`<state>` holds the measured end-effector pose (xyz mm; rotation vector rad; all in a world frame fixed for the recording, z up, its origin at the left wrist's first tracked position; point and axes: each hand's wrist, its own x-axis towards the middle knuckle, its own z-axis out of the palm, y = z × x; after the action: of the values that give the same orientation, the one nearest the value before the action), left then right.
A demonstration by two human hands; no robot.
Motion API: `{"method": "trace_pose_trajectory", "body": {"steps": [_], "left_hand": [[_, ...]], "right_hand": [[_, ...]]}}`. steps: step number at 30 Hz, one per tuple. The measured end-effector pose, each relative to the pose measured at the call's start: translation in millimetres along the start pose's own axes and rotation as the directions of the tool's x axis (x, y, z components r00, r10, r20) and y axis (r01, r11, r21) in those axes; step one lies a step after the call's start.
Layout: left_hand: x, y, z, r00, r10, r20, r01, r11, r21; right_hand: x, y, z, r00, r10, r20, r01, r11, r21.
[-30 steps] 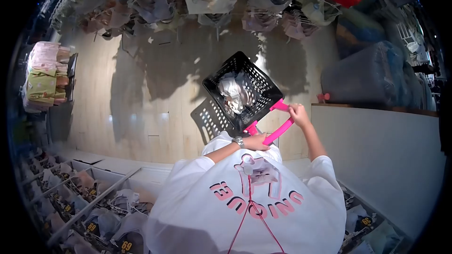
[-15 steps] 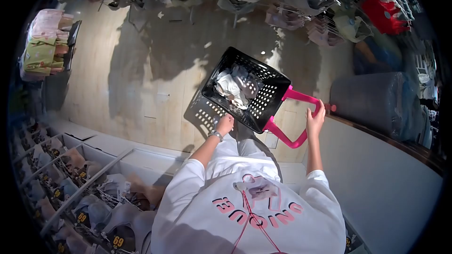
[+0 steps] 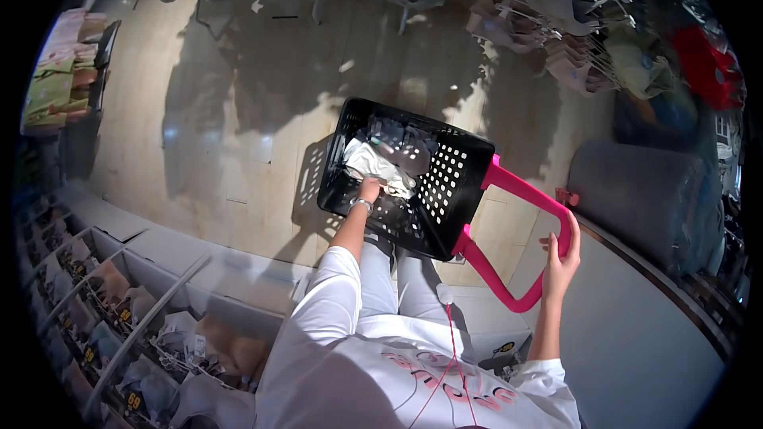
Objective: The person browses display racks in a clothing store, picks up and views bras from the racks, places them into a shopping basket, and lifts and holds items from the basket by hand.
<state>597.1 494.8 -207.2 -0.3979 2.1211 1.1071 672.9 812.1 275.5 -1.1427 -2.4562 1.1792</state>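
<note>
A black perforated shopping basket (image 3: pixel 450 183) with a pink handle (image 3: pixel 497 280) is tilted in front of my legs, its open top facing me. Inside lie a crumpled white garment (image 3: pixel 373 165) and a dark grey garment (image 3: pixel 409 149) behind it. My left hand (image 3: pixel 369 188), with a bracelet at the wrist, reaches into the basket, fingers closed at the lower edge of the white garment; the fingertips are partly hidden. On the outer bar of the handle, my right hand (image 3: pixel 561 260) has its fingers around the pink grip, thumb sticking out.
Bins of bras (image 3: pixel 214 345) with price tags are at lower left. Hanging bras (image 3: pixel 572 63) line the far side, with a red garment (image 3: pixel 707 67) at right. A grey wrapped bundle (image 3: pixel 628 202) rests on a white counter (image 3: pixel 636 294). Folded clothes (image 3: pixel 60 83) are at far left.
My left hand has moved from beside the basket into it, onto the white garment. The basket and its handle appear lower and nearer, and my right hand has shifted right and down with the handle.
</note>
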Motion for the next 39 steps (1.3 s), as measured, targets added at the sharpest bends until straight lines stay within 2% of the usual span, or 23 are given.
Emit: {"method": "trace_pose_trajectory", "body": {"steps": [2, 3, 4, 8, 9, 10, 12, 14, 16, 17, 20, 24, 25, 26, 28, 30, 31, 32, 33, 34, 35, 37, 39], "left_hand": [[33, -28, 10, 0.990, -0.130, -0.063, 0.126, 0.990, -0.061], [46, -40, 19, 0.971, -0.206, -0.125, 0.171, 0.954, -0.247], [64, -52, 23, 0.920, -0.369, -0.131, 0.319, 0.900, -0.296], [135, -125, 43, 0.852, -0.486, -0.194, 0.399, 0.843, -0.361], [147, -136, 47, 0.816, -0.548, -0.185, 0.379, 0.749, -0.544], [156, -148, 51, 0.851, -0.481, -0.209, 0.296, 0.770, -0.566], [152, -126, 35, 0.871, -0.484, -0.084, 0.285, 0.636, -0.717], [159, -118, 33, 0.852, -0.505, -0.139, 0.258, 0.634, -0.729], [167, -126, 32, 0.827, -0.542, -0.149, 0.171, 0.495, -0.852], [192, -170, 39, 0.814, -0.560, -0.152, 0.159, 0.467, -0.870], [190, -168, 26, 0.823, -0.564, -0.066, 0.044, 0.179, -0.983], [176, -129, 2, 0.799, -0.598, -0.067, 0.105, 0.249, -0.963], [177, -129, 2, 0.829, -0.532, -0.176, 0.120, 0.475, -0.872], [176, -133, 5, 0.925, -0.334, -0.183, 0.062, 0.604, -0.794], [154, -94, 4, 0.883, -0.469, 0.025, 0.275, 0.472, -0.838], [127, -75, 24, 0.943, -0.325, 0.066, 0.172, 0.308, -0.936], [113, -70, 36, 0.947, -0.278, 0.160, 0.239, 0.280, -0.930], [98, -64, 52, 0.931, -0.277, 0.239, 0.328, 0.338, -0.882], [71, -38, 54, 0.910, -0.321, 0.263, 0.415, 0.691, -0.591], [53, -43, 80, 0.958, -0.179, 0.225, 0.282, 0.735, -0.616], [32, -40, 96, 0.993, 0.036, 0.114, 0.022, 0.883, -0.469], [-42, 25, 83, 0.993, 0.112, -0.035, -0.117, 0.965, -0.236], [-85, 61, 66, 0.972, 0.231, -0.035, -0.229, 0.915, -0.331]], "right_hand": [[2, -2, 8, 1.000, 0.023, 0.005, -0.023, 0.999, 0.034], [4, -2, 11, 0.998, 0.055, 0.006, -0.055, 0.998, 0.039], [7, 2, 13, 0.998, 0.068, -0.005, -0.068, 0.995, 0.071], [12, 1, 26, 0.999, 0.039, -0.013, -0.037, 0.996, 0.085], [13, -1, 29, 0.998, 0.049, -0.027, -0.046, 0.995, 0.085], [15, -3, 32, 0.997, 0.061, -0.042, -0.058, 0.995, 0.084], [18, -2, 33, 0.998, 0.064, -0.028, -0.063, 0.996, 0.059], [18, -7, 38, 0.995, 0.082, -0.051, -0.080, 0.996, 0.039], [19, -8, 40, 0.995, 0.081, -0.058, -0.079, 0.996, 0.046], [19, -8, 40, 0.995, 0.082, -0.059, -0.079, 0.996, 0.045], [19, -8, 39, 0.994, 0.090, -0.068, -0.087, 0.995, 0.045], [17, -10, 42, 0.993, 0.076, -0.088, -0.071, 0.996, 0.060], [16, -9, 43, 0.994, 0.071, -0.082, -0.065, 0.996, 0.063], [16, -9, 42, 0.995, 0.066, -0.075, -0.061, 0.996, 0.067], [15, -9, 39, 0.996, 0.064, -0.058, -0.059, 0.995, 0.079], [16, -11, 40, 0.997, 0.068, -0.036, -0.064, 0.993, 0.104], [17, -18, 43, 0.996, 0.077, -0.037, -0.070, 0.986, 0.151], [18, -17, 39, 0.998, 0.056, -0.001, -0.055, 0.985, 0.165], [18, -12, 35, 0.999, 0.047, 0.014, -0.049, 0.982, 0.184], [18, -7, 33, 0.999, 0.036, 0.027, -0.041, 0.978, 0.204], [18, -9, 30, 0.998, 0.021, 0.058, -0.034, 0.975, 0.218], [23, -14, 31, 0.994, -0.015, 0.106, -0.011, 0.969, 0.247], [26, -12, 30, 0.990, -0.061, 0.129, 0.030, 0.973, 0.228]]}}
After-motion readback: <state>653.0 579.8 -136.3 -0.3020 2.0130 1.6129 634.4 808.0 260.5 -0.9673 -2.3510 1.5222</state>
